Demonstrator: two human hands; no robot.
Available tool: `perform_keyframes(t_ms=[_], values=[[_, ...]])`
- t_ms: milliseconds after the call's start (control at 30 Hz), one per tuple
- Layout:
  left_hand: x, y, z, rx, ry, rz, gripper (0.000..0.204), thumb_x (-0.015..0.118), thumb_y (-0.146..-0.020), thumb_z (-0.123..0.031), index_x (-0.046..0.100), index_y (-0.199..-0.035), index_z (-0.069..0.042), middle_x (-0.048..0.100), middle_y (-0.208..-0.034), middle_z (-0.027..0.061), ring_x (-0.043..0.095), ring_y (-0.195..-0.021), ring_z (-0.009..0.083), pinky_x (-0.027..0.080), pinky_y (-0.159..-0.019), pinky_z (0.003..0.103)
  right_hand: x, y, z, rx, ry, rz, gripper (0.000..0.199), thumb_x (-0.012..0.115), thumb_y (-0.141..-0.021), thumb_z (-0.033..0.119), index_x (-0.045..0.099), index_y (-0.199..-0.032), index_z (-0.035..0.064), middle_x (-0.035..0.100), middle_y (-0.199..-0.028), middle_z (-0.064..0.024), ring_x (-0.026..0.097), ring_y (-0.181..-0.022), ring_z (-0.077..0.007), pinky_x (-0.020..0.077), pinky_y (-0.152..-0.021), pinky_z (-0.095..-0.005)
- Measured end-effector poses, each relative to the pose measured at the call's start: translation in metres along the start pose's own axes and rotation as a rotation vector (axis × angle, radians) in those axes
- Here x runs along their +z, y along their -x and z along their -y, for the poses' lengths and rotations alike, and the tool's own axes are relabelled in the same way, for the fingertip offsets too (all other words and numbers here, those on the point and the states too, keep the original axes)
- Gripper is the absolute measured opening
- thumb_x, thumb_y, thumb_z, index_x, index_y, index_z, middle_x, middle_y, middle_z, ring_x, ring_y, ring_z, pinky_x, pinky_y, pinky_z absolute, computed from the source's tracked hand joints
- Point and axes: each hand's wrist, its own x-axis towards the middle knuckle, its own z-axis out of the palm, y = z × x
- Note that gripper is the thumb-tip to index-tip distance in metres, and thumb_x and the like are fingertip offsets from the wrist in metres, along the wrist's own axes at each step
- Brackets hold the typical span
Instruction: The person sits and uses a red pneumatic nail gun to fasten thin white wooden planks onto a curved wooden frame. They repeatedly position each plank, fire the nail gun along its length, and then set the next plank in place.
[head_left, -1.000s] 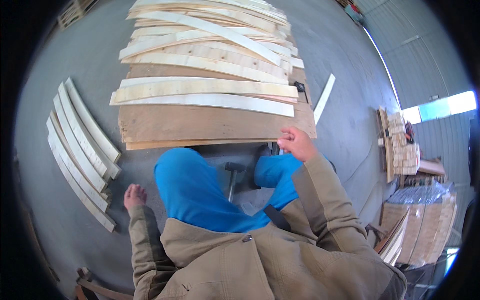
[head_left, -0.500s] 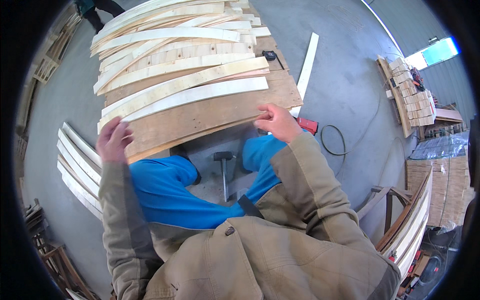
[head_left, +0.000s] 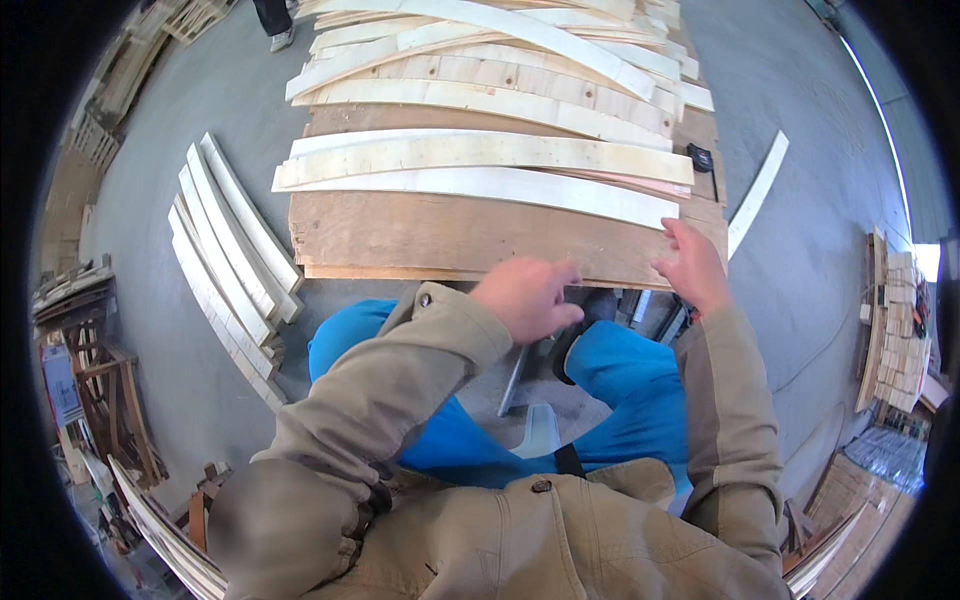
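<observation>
My left hand (head_left: 530, 299) is over the near edge of the plywood board (head_left: 400, 230), thumb and forefinger apart, holding nothing I can see. To its right, my right hand (head_left: 697, 268) has its thumb and fingers spread beside the right end of a pale curved wooden strip (head_left: 500, 186). Its fingertips look close to that end, but I cannot tell if they touch it. Another curved strip (head_left: 480, 150) lies just behind. Farther back, several more strips (head_left: 520, 100) are heaped across the board.
A black tape measure (head_left: 700, 157) sits at the board's right side. Several curved strips (head_left: 230, 250) are stacked on the floor at left, and one strip (head_left: 757, 195) lies at right. Below the board, a metal handle (head_left: 514, 382) shows between my legs. Wood blocks (head_left: 903, 330) are piled far right.
My left hand has crossed from the board's left end toward its near middle. My right hand is now by the nearest strip's right end. The view has swung left.
</observation>
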Motion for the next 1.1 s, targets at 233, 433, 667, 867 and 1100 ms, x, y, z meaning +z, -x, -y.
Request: perform_keyframes(t_ms=[233, 433, 667, 867, 1100], values=[[-0.001, 0.001, 0.001, 0.026, -0.136, 0.146, 0.044, 0.077, -0.094, -0.032, 0.066, -0.127, -0.003, 0.073, -0.112, 0.0171, 0.071, -0.109, 0.0367, 0.058, -0.094, 0.047, 0.088, -0.117, -0.001, -0.135, 0.091, 0.054, 0.068, 0.083, -0.081, 0.017, 0.061, -0.144, 0.0020, 0.064, -0.144, -0.0224, 0.059, -0.135, -0.0409, 0.0478, -0.115, -0.0470], [0.001, 0.002, 0.003, 0.102, -0.093, 0.134, 0.045, 0.079, -0.090, -0.029, 0.064, -0.124, -0.003, 0.071, -0.108, 0.0154, 0.070, -0.104, 0.0360, 0.059, -0.089, 0.046, 0.143, -0.176, 0.012, -0.236, 0.175, -0.101, 0.073, 0.086, -0.082, 0.020, 0.058, -0.148, 0.0064, 0.056, -0.155, -0.0160, 0.051, -0.145, -0.0361, 0.0400, -0.121, -0.0483], [-0.007, 0.004, 0.000, 0.136, -0.013, 0.171, 0.048, 0.082, -0.087, -0.027, 0.063, -0.125, -0.003, 0.070, -0.102, 0.0151, 0.071, -0.096, 0.0353, 0.059, -0.082, 0.046, 0.156, -0.220, 0.018, -0.184, 0.255, 0.018, 0.076, 0.089, -0.080, 0.019, 0.058, -0.149, 0.0111, 0.053, -0.159, -0.0103, 0.049, -0.147, -0.0326, 0.0385, -0.122, -0.0486], [-0.009, 0.005, 0.000, 0.138, -0.013, 0.169, 0.050, 0.081, -0.087, -0.028, 0.063, -0.126, -0.003, 0.070, -0.102, 0.0140, 0.071, -0.096, 0.0347, 0.059, -0.082, 0.046, 0.148, -0.231, 0.006, -0.180, 0.306, 0.072, 0.067, 0.087, -0.084, 0.021, 0.059, -0.145, 0.0131, 0.055, -0.154, -0.0053, 0.051, -0.144, -0.0290, 0.0419, -0.118, -0.0520], [-0.006, 0.006, 0.000, 0.149, -0.015, 0.179, 0.050, 0.081, -0.087, -0.028, 0.063, -0.127, -0.004, 0.069, -0.101, 0.0131, 0.071, -0.096, 0.0335, 0.058, -0.081, 0.045, 0.150, -0.229, -0.001, -0.201, 0.386, -0.056, 0.080, 0.089, -0.083, 0.026, 0.054, -0.153, 0.0117, 0.058, -0.152, -0.0094, 0.051, -0.144, -0.0299, 0.0428, -0.116, -0.0501]])
